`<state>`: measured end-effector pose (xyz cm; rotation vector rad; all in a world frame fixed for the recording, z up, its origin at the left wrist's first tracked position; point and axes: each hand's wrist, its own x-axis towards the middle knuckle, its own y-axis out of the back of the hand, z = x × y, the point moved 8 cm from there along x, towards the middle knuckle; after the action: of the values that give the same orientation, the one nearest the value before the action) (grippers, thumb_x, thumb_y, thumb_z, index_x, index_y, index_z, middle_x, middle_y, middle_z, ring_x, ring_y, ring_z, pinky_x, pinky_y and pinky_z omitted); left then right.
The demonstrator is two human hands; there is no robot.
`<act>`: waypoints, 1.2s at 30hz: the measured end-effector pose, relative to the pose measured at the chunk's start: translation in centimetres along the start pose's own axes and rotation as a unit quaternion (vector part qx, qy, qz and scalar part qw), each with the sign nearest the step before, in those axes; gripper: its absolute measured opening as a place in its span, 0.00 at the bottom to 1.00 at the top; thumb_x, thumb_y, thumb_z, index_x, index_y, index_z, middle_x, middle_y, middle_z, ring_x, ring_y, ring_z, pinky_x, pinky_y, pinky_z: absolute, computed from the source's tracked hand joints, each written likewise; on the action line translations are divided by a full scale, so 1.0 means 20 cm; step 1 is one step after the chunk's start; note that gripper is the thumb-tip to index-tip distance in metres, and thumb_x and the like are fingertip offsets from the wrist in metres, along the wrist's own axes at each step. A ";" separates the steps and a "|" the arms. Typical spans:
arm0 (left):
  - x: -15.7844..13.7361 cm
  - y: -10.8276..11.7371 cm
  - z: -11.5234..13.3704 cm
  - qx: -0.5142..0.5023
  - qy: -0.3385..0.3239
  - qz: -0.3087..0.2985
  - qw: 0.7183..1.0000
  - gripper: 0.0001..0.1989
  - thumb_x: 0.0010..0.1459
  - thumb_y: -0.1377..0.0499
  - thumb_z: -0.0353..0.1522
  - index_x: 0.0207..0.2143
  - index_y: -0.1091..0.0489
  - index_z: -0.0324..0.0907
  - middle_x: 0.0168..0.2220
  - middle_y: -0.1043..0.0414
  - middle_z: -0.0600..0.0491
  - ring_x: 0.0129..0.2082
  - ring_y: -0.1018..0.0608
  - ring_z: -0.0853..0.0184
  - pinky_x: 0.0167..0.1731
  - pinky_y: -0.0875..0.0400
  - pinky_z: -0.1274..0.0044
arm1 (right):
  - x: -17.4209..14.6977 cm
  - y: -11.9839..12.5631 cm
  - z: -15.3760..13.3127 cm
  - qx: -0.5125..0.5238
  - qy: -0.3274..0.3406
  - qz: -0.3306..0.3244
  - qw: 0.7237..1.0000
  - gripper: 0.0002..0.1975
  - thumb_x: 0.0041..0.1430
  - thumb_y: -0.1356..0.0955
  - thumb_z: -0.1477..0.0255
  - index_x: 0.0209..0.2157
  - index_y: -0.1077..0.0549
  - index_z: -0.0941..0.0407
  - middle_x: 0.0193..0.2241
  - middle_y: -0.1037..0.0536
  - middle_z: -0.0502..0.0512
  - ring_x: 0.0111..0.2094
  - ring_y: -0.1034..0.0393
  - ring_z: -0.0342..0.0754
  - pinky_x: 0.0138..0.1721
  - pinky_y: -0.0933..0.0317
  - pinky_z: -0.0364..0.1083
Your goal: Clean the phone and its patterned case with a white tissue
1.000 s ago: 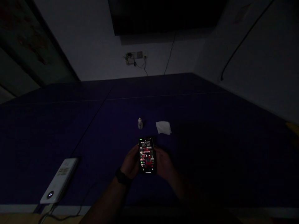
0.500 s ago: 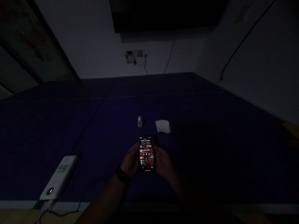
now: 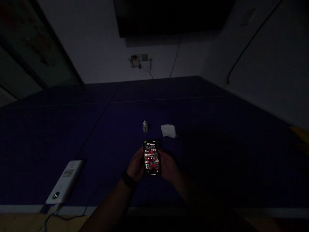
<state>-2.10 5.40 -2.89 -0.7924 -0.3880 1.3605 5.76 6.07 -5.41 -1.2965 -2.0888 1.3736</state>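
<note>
- Slight shift of the whole view registered since the earlier frames; the phone (image 3: 152, 158) sits marginally higher in view, and no other thing has clearly moved on its own.
- Grip on the phone unchanged; judged from this, the handling remains at a steady hold.
- Phone located between the two hands, its lit screen facing the wearer and reading 18:19. Whether it rests on the table (image 3: 101, 138) or is held above it cannot be told.
- Left hand (image 3: 135, 165): curled against the phone's left edge, dark wristband (image 3: 128, 179) at the wrist.
- Right hand (image 3: 169, 167): curled against the opposite edge. Fingers behind the phone are hidden on both sides; the hands are apart, with the phone clasped between them.
- Both forearms reach forward from the near edge, converging on the phone; the right one is largely lost in shadow.
- Small bottle (image 3: 145, 126): upright, just ahead of the hands.
- White tissue (image 3: 168, 130): flat, ahead of the right hand.
- White power bank (image 3: 64, 184): well to the left of the left hand, display lit, cables (image 3: 66, 219) at its near end.
</note>
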 end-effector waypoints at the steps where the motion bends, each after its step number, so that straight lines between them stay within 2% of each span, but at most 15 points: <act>1: 0.00 0.00 0.00 0.002 -0.002 -0.001 1.000 0.19 0.59 0.36 0.41 0.48 0.26 0.37 0.41 0.20 0.45 0.36 0.19 0.61 0.40 0.27 0.70 | 0.00 -0.01 0.00 0.004 -0.002 -0.001 1.000 0.11 0.64 0.34 0.65 0.43 0.26 0.56 0.38 0.18 0.57 0.42 0.22 0.55 0.48 0.32 0.55; 9: -0.01 -0.02 0.09 0.011 -0.038 -0.004 0.999 0.18 0.58 0.35 0.40 0.47 0.26 0.38 0.42 0.21 0.46 0.38 0.20 0.62 0.41 0.29 0.72 | -0.04 -0.06 0.03 -0.039 -0.009 -0.008 0.999 0.19 0.67 0.37 0.57 0.46 0.25 0.57 0.41 0.18 0.59 0.46 0.24 0.55 0.52 0.35 0.56; 14: -0.06 -0.05 0.14 0.026 -0.039 0.001 0.999 0.16 0.59 0.36 0.38 0.46 0.26 0.39 0.41 0.21 0.47 0.38 0.20 0.63 0.42 0.29 0.72 | -0.13 -0.08 0.04 -0.116 -0.063 -0.030 0.991 0.26 0.65 0.36 0.50 0.51 0.27 0.56 0.44 0.19 0.61 0.44 0.23 0.56 0.45 0.30 0.61; 17: -0.10 -0.09 0.20 0.052 -0.035 -0.012 0.998 0.17 0.60 0.37 0.39 0.47 0.26 0.39 0.46 0.22 0.44 0.44 0.21 0.59 0.46 0.30 0.69 | -0.14 -0.06 -0.04 -0.193 -0.010 -0.009 0.981 0.23 0.63 0.32 0.53 0.52 0.27 0.53 0.44 0.19 0.59 0.40 0.23 0.55 0.37 0.27 0.57; 20: -0.13 -0.12 0.29 0.105 -0.071 -0.015 0.992 0.15 0.59 0.36 0.40 0.43 0.25 0.39 0.42 0.22 0.46 0.42 0.22 0.60 0.45 0.31 0.71 | -0.14 -0.01 -0.17 -0.293 0.088 0.033 0.951 0.18 0.59 0.28 0.59 0.49 0.24 0.50 0.42 0.19 0.55 0.39 0.24 0.53 0.36 0.27 0.52; 23: -0.15 -0.14 0.38 0.229 -0.136 0.002 0.964 0.11 0.59 0.36 0.40 0.38 0.24 0.42 0.38 0.22 0.51 0.39 0.23 0.64 0.43 0.32 0.75 | -0.15 0.00 -0.26 -0.385 0.170 0.049 0.906 0.12 0.58 0.27 0.64 0.45 0.21 0.49 0.41 0.19 0.54 0.46 0.27 0.55 0.49 0.31 0.54; 26: -0.17 -0.16 0.42 0.370 -0.210 0.016 0.905 0.10 0.60 0.37 0.39 0.38 0.22 0.43 0.38 0.22 0.50 0.41 0.24 0.62 0.45 0.34 0.74 | -0.16 -0.01 -0.33 -0.440 0.230 0.064 0.866 0.09 0.56 0.26 0.66 0.41 0.19 0.49 0.42 0.20 0.55 0.51 0.31 0.57 0.59 0.42 0.57; 28: -0.19 -0.15 0.42 0.419 -0.254 0.044 0.871 0.09 0.62 0.39 0.38 0.40 0.22 0.44 0.40 0.22 0.49 0.42 0.25 0.61 0.46 0.36 0.73 | -0.15 -0.04 -0.35 -0.458 0.247 0.063 0.852 0.08 0.56 0.26 0.67 0.39 0.19 0.49 0.42 0.20 0.55 0.52 0.32 0.58 0.62 0.47 0.58; 32: -0.23 -0.11 0.39 0.438 -0.302 0.077 0.843 0.09 0.64 0.42 0.37 0.41 0.23 0.45 0.40 0.23 0.49 0.42 0.26 0.60 0.45 0.36 0.73 | -0.13 -0.17 -0.34 -0.482 0.259 0.032 0.836 0.07 0.59 0.29 0.67 0.40 0.20 0.49 0.40 0.21 0.54 0.46 0.31 0.55 0.58 0.44 0.55; 36: -0.25 -0.10 0.36 0.446 -0.306 0.079 0.837 0.09 0.64 0.42 0.37 0.40 0.23 0.45 0.39 0.24 0.49 0.40 0.26 0.60 0.45 0.37 0.72 | -0.15 -0.33 -0.32 -0.520 0.322 -0.020 0.791 0.08 0.65 0.35 0.67 0.41 0.23 0.49 0.37 0.24 0.53 0.43 0.32 0.53 0.49 0.39 0.50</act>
<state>-6.43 2.50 4.46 0.4186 -0.1289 1.7127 8.40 6.31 3.87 -1.6907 -2.2739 -0.4312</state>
